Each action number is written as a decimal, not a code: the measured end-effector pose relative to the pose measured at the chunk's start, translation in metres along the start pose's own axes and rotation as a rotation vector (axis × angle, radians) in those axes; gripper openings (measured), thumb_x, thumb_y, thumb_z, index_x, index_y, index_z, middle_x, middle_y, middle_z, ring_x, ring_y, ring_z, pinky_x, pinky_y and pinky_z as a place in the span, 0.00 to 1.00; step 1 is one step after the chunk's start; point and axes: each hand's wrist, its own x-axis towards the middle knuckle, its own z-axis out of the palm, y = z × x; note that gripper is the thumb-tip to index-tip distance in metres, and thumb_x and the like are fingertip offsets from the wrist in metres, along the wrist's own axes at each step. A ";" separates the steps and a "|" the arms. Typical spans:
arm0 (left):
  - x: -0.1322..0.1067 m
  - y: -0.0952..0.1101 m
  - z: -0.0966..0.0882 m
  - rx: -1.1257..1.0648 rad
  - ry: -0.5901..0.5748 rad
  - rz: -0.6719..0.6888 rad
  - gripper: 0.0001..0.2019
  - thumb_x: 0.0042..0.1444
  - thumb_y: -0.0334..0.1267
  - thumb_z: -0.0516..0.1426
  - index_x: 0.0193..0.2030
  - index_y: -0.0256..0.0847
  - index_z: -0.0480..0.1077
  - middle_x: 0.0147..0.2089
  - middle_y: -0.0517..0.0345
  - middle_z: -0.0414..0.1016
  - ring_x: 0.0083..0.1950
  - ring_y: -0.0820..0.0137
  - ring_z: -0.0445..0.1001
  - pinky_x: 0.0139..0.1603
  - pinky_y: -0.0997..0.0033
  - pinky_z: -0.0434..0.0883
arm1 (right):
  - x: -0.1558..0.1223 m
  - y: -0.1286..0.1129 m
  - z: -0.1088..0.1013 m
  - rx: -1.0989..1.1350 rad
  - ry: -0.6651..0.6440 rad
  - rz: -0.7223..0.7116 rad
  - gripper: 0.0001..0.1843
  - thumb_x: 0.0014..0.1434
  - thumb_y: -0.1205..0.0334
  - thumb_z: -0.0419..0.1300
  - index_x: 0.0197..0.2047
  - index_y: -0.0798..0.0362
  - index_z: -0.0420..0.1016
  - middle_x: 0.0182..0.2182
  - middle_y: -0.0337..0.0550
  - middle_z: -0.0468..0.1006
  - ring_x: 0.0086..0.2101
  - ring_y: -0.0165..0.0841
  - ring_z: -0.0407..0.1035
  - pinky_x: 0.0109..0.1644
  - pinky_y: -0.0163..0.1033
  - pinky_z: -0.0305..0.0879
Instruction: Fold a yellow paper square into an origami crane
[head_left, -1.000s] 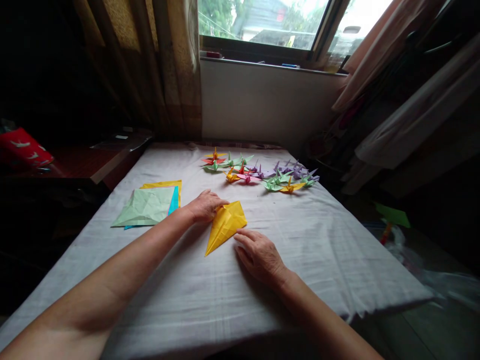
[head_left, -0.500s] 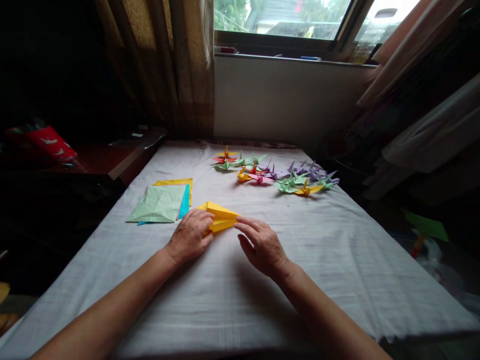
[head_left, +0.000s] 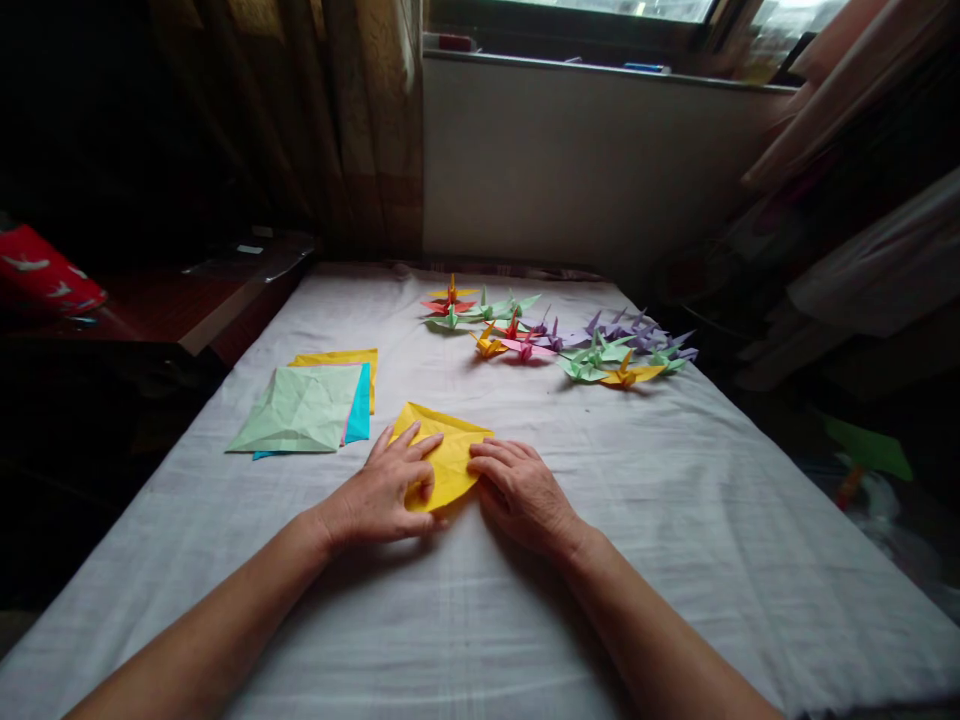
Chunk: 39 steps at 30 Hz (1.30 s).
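Below a window [head_left: 615, 8] in a dim room, beside a brown curtain [head_left: 375, 130], stands a pale, cloth-covered desk [head_left: 637, 600]. Toward its back, a cluster of paper cranes [head_left: 526, 348] looks finished; at left, a stack of creased flat paper [head_left: 307, 410] seems left to shape. At centre, the left hand [head_left: 384, 487] rests loosely spread, clasping nothing, on partly folded yellow paper [head_left: 459, 450]; the right hand [head_left: 525, 492] curls at its right edge, grip unclear.

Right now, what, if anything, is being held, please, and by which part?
Yellow paper: left hand over its left side, right hand at its right corner; a pinch cannot be confirmed.
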 end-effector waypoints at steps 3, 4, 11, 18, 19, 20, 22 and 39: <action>-0.012 -0.004 0.006 0.005 0.034 0.002 0.14 0.48 0.46 0.67 0.35 0.42 0.70 0.72 0.48 0.58 0.74 0.45 0.48 0.69 0.32 0.45 | -0.006 -0.003 0.000 0.002 0.020 0.014 0.11 0.59 0.66 0.58 0.45 0.51 0.75 0.50 0.48 0.79 0.52 0.41 0.71 0.60 0.49 0.61; -0.015 -0.005 0.008 0.006 0.045 0.002 0.14 0.48 0.46 0.67 0.36 0.43 0.70 0.72 0.48 0.58 0.74 0.46 0.48 0.70 0.33 0.45 | -0.008 -0.005 0.001 -0.015 0.021 0.012 0.12 0.59 0.65 0.59 0.47 0.51 0.75 0.51 0.48 0.79 0.53 0.42 0.69 0.61 0.50 0.60; -0.021 -0.005 0.017 0.020 0.128 0.015 0.16 0.48 0.46 0.66 0.39 0.44 0.68 0.71 0.46 0.59 0.74 0.47 0.49 0.71 0.35 0.45 | -0.009 -0.023 0.008 -0.090 0.083 -0.155 0.10 0.63 0.62 0.57 0.46 0.47 0.77 0.48 0.47 0.80 0.46 0.39 0.71 0.48 0.45 0.67; -0.025 -0.004 0.014 0.030 0.130 0.057 0.24 0.50 0.48 0.66 0.53 0.46 0.69 0.70 0.48 0.60 0.73 0.48 0.51 0.71 0.35 0.44 | -0.007 -0.012 0.003 0.061 0.043 -0.104 0.08 0.63 0.67 0.55 0.40 0.49 0.76 0.39 0.43 0.82 0.39 0.34 0.74 0.45 0.40 0.70; -0.025 -0.004 0.014 0.033 0.136 0.065 0.22 0.52 0.46 0.65 0.53 0.46 0.69 0.69 0.49 0.63 0.72 0.49 0.53 0.71 0.37 0.45 | -0.008 -0.010 0.002 0.081 0.050 -0.093 0.08 0.62 0.67 0.56 0.40 0.49 0.76 0.40 0.43 0.82 0.39 0.34 0.74 0.46 0.40 0.71; -0.026 -0.004 0.014 0.034 0.143 0.070 0.19 0.55 0.44 0.63 0.53 0.46 0.69 0.67 0.51 0.65 0.71 0.51 0.56 0.72 0.38 0.45 | -0.008 -0.009 0.002 0.098 0.053 -0.085 0.08 0.61 0.68 0.56 0.41 0.49 0.76 0.40 0.42 0.82 0.40 0.34 0.74 0.47 0.41 0.71; -0.026 -0.005 0.014 0.036 0.154 0.078 0.15 0.58 0.39 0.60 0.53 0.47 0.70 0.65 0.54 0.70 0.69 0.54 0.60 0.72 0.41 0.45 | -0.009 -0.008 0.003 0.120 0.052 -0.070 0.10 0.60 0.70 0.57 0.42 0.49 0.75 0.41 0.42 0.82 0.41 0.34 0.74 0.48 0.41 0.71; -0.024 -0.014 0.009 0.059 0.251 0.128 0.15 0.56 0.30 0.57 0.50 0.45 0.72 0.58 0.55 0.76 0.62 0.59 0.70 0.68 0.48 0.59 | -0.011 0.001 -0.003 0.080 0.072 -0.063 0.07 0.62 0.67 0.59 0.42 0.49 0.77 0.42 0.43 0.83 0.43 0.36 0.77 0.49 0.42 0.73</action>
